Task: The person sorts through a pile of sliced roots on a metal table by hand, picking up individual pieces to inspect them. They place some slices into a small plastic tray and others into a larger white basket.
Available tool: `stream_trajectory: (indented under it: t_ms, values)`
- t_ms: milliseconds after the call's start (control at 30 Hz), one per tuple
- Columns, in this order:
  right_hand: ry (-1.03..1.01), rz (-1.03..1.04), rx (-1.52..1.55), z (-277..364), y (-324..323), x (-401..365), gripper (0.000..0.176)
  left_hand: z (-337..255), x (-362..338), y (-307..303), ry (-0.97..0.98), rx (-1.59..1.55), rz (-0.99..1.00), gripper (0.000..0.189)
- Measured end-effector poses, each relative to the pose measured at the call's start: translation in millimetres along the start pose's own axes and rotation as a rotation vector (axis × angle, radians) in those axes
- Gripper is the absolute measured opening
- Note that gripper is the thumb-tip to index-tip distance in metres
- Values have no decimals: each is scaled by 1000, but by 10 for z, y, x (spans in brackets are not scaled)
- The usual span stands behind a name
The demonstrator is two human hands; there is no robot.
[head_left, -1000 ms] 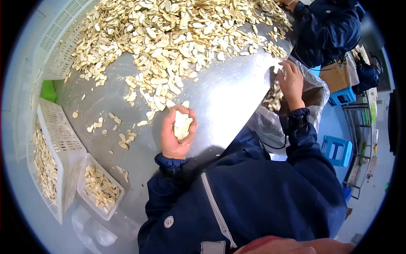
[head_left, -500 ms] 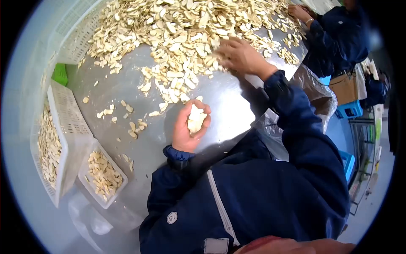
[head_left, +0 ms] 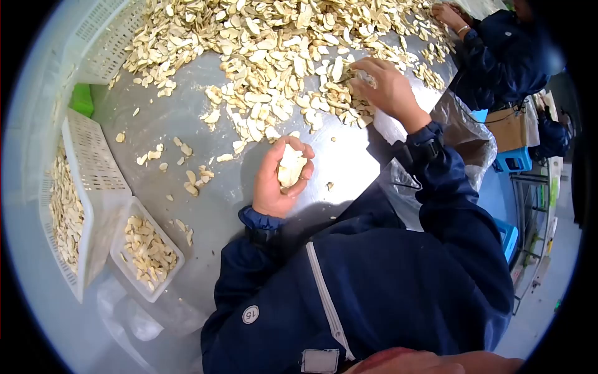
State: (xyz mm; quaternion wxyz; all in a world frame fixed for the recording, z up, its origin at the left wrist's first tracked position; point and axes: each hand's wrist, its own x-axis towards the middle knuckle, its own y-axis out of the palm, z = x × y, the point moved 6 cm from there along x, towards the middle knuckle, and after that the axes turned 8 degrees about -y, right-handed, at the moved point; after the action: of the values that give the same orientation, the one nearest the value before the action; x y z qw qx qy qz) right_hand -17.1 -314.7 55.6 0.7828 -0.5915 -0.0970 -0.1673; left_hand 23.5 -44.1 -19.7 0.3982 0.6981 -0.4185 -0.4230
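My left hand [head_left: 278,181] is closed around a small stack of pale dried slices [head_left: 291,167], held palm up above the metal table. Over the near right edge of the big heap of slices [head_left: 261,56], my right hand [head_left: 389,90] has its fingers bent, with a pale slice [head_left: 367,79] showing between thumb and fingers. Part of that grip is hidden, and loose slices lie right beside its fingertips.
On the left stand a white perforated basket [head_left: 96,156] and a smaller white tray [head_left: 180,265], both holding slices. A green object [head_left: 81,100] sits behind the basket. At the far right, another person's hands [head_left: 450,15] are at the heap. A clear plastic bag [head_left: 467,140] hangs by the table edge.
My right hand has moved right and toward me, and slices at the heap's near right edge have shifted with it. My left hand keeps its stack nearly in place.
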Motion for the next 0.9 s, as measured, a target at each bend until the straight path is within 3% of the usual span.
stream_trajectory:
  t_ms: [67,167,300,567,700,833,900]
  values:
    - [-74,-7,-6,211,81,45,30,3,-1,-6,0,-4,2,32]
    - [-138,-21,-75,361,171,7,21,-2,-4,-6,12,3,1,32]
    - [-140,63,-45,299,125,10,15,9,-16,12,11,-3,-3,32]
    - [-70,242,-20,386,170,-49,22,2,-22,4,8,15,-6,33]
    - [-172,161,-17,461,98,-52,21,2,-14,1,-1,35,-15,33]
    - [17,111,-107,216,80,84,20,9,-7,-5,-10,36,-3,34]
    - [3,95,-155,203,84,154,21,2,-8,-7,0,47,-5,34]
